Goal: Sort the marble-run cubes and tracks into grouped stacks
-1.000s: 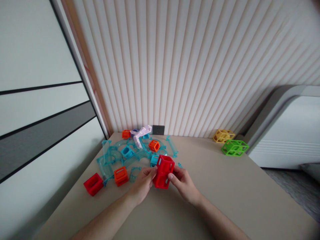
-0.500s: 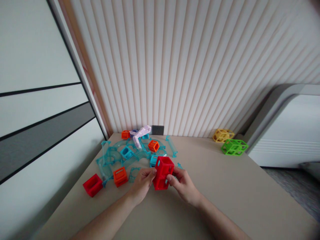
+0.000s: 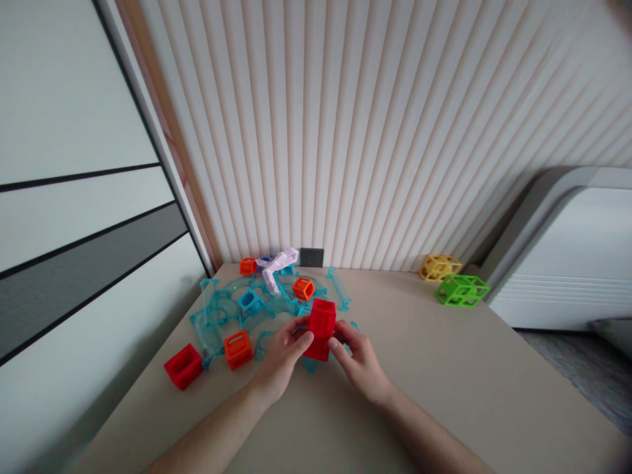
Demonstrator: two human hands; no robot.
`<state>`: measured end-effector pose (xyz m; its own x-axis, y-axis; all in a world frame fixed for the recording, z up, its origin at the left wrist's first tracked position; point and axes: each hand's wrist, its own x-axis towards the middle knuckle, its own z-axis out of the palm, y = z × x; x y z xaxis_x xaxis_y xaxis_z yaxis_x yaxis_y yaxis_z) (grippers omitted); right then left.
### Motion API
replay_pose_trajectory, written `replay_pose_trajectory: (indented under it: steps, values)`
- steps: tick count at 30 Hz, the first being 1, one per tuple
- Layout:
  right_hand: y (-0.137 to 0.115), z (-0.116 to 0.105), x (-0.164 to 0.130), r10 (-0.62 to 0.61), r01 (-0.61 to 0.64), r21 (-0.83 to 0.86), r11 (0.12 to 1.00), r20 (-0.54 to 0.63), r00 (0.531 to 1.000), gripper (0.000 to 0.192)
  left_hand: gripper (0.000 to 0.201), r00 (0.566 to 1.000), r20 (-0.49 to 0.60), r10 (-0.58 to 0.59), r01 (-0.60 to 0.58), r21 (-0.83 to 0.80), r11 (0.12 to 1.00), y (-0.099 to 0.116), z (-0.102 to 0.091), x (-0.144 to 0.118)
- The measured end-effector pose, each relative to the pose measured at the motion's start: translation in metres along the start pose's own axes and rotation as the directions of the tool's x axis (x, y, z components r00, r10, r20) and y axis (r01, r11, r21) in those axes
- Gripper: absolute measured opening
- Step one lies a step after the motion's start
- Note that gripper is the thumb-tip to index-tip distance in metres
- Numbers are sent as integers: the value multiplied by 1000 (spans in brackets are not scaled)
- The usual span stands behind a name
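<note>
Between my hands is a red block [image 3: 322, 320] that looks like two hollow cubes joined one above the other, held roughly upright over the table. My left hand [image 3: 285, 349] grips its left side, thumb on the near face. On the right side, my right hand [image 3: 358, 362] holds it with the thumb near the join and the fingers behind. Partly hidden behind the block lie translucent teal pieces. To the left of my left hand sit an orange hollow cube [image 3: 237, 349] and another red hollow block [image 3: 184, 366].
Translucent teal track pieces [image 3: 224, 309] spread over the table's left part, with a blue cube [image 3: 250, 301] and an orange cube [image 3: 303, 288] among them. A pale lilac piece [image 3: 271, 273] lies on top. Yellow [image 3: 440, 266] and green frame blocks [image 3: 463, 290] stand at the back right.
The red block has turned and tilted in my hands, so a near face shows more squarely, and it sits slightly higher. My left fingers have shifted further behind it.
</note>
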<state>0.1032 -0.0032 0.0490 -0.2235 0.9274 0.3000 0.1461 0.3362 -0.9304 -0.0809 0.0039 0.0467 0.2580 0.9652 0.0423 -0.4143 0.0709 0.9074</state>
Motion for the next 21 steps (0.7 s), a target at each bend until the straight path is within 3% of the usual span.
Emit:
replay_pose_trajectory:
  steps: [3, 11, 21]
  values:
    - [0, -2, 1, 2, -1, 19, 1000, -13, 1000, 42, 41, 1000, 16, 18, -19, 43, 999, 2, -1, 0]
    - [-4, -3, 2, -13, 12, -17, 1000, -8, 1000, 46, 46, 994, -90, 54, -40, 156, 987, 5, 1, 2]
    - [2, -2, 1, 36, -35, 15, 999, -52, 998, 47, 37, 991, -53, 119, -99, 281, 955, 14, 5, 0]
